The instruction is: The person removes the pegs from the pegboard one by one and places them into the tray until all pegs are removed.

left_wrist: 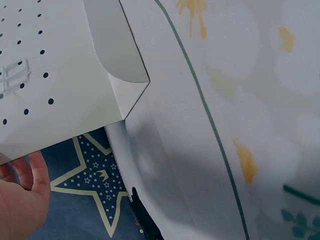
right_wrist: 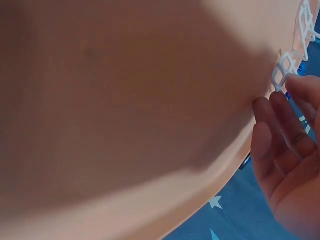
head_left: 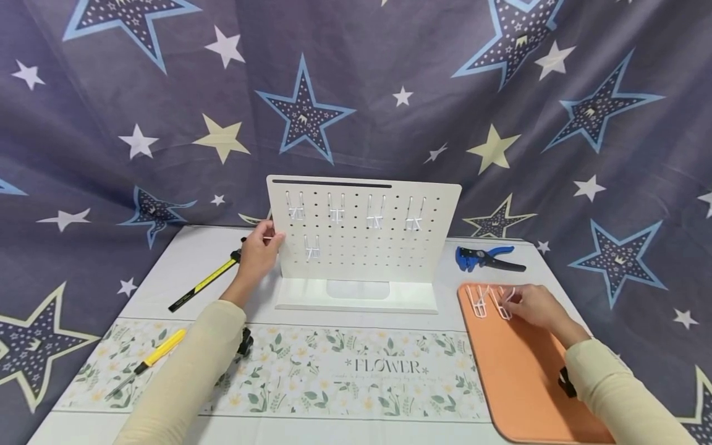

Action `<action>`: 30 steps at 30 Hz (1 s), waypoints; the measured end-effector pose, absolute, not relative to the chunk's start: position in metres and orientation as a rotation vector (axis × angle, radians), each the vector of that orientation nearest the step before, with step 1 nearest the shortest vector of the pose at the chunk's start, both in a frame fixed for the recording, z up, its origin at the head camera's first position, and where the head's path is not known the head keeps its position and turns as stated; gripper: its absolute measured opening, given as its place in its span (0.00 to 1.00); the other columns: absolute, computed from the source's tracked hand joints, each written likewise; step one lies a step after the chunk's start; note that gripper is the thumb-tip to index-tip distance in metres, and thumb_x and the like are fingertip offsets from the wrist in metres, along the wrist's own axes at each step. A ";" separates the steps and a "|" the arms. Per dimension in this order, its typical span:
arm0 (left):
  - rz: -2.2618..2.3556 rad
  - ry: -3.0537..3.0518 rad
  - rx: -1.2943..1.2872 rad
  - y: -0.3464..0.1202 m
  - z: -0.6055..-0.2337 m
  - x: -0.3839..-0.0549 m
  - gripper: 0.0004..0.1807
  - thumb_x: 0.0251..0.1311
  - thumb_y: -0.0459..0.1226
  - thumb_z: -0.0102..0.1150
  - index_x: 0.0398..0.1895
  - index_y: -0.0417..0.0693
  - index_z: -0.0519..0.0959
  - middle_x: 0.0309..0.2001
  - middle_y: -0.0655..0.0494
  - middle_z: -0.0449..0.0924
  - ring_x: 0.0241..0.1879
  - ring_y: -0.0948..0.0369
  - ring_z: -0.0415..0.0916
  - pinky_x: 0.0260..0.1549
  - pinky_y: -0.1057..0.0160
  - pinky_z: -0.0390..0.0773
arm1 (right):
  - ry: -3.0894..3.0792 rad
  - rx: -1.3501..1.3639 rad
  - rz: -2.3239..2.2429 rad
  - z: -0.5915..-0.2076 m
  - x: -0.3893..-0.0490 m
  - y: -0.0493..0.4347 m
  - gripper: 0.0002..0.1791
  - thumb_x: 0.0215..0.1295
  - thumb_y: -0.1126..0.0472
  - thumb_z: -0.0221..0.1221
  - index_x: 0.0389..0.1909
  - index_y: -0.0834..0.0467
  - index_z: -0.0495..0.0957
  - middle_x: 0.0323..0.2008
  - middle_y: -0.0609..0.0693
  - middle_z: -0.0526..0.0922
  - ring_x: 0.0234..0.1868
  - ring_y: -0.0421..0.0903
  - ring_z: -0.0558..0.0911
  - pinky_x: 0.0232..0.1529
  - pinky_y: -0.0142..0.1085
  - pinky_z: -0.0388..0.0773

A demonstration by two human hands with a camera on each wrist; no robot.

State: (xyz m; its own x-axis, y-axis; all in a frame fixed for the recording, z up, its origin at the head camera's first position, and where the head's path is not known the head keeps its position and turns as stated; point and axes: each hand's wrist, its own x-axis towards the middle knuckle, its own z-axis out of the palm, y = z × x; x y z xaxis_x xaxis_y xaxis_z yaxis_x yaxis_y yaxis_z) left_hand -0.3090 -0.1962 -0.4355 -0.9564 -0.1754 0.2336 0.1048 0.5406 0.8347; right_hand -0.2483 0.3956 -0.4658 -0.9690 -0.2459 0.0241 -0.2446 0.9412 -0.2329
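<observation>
A white pegboard (head_left: 367, 259) stands upright on its base, with several white wire hooks (head_left: 375, 213) hung in its top row and one lower at the left. My left hand (head_left: 259, 254) grips the board's left edge; in the left wrist view its fingers (left_wrist: 39, 172) go partly behind the panel. Over the far end of an orange tray (head_left: 520, 371), my right hand (head_left: 536, 306) pinches a white wire hook (right_wrist: 283, 70) between thumb and fingertips. Beside it on the tray lies another white hook (head_left: 477, 301).
Blue-and-black wire strippers (head_left: 489, 258) lie behind the tray. Left of the board is a yellow-and-black tool (head_left: 208, 281), with a yellow-handled screwdriver (head_left: 150, 358) nearer. A flower-print runner (head_left: 345, 371) crosses the table, and a star-patterned curtain (head_left: 367, 123) hangs behind.
</observation>
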 end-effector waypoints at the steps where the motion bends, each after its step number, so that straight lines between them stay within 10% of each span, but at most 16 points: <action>1: -1.378 -2.491 0.059 -0.196 -0.435 -0.309 0.15 0.75 0.40 0.53 0.59 0.44 0.74 0.50 0.43 0.80 0.46 0.51 0.79 0.38 0.64 0.77 | 3.084 -0.384 -0.369 -0.466 -0.248 0.395 0.06 0.64 0.55 0.66 0.27 0.49 0.86 0.23 0.39 0.85 0.29 0.40 0.81 0.37 0.42 0.77; 20: -1.379 -2.490 0.086 -0.197 -0.433 -0.306 0.14 0.74 0.40 0.53 0.58 0.44 0.75 0.51 0.43 0.81 0.47 0.51 0.79 0.41 0.64 0.76 | 3.127 -0.436 -0.453 -0.404 -0.243 0.401 0.12 0.64 0.58 0.66 0.45 0.59 0.85 0.31 0.48 0.88 0.30 0.42 0.83 0.33 0.40 0.76; 30: -1.383 -2.481 0.067 -0.197 -0.435 -0.307 0.14 0.75 0.39 0.53 0.58 0.44 0.75 0.51 0.42 0.81 0.47 0.49 0.79 0.41 0.62 0.76 | 3.248 -0.669 -0.492 -0.374 -0.241 0.328 0.06 0.64 0.62 0.66 0.41 0.56 0.87 0.30 0.47 0.89 0.30 0.43 0.83 0.33 0.40 0.78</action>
